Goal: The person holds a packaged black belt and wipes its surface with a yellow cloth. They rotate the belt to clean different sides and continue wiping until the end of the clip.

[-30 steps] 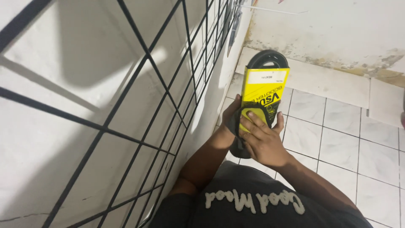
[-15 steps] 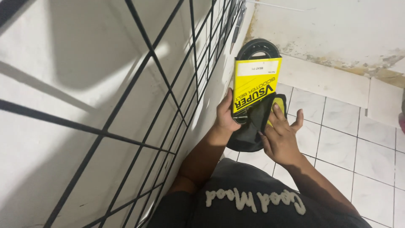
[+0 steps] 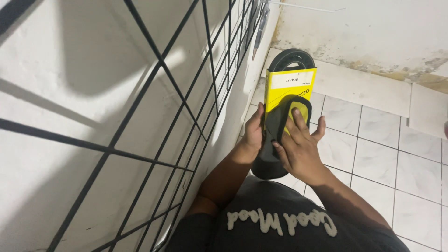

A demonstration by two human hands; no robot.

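A black rubber belt in a yellow cardboard sleeve (image 3: 287, 88) is held upright in front of me, its loops sticking out above and below the sleeve. My left hand (image 3: 253, 135) grips the package's left edge from behind. My right hand (image 3: 298, 147) lies on the front, fingers pressing a dark cloth-like piece (image 3: 280, 116) against the lower part of the yellow sleeve. Both forearms reach out over my black shirt with white lettering.
A black wire grid panel (image 3: 158, 116) hangs against the white wall on the left. White floor tiles (image 3: 392, 154) spread to the right, with a stained white wall base (image 3: 373, 88) at the back. Some dark items hang on the grid farther off (image 3: 259, 28).
My right hand has slid up the package front, and a dark piece now covers more of the yellow sleeve. The package has tilted slightly more upright.
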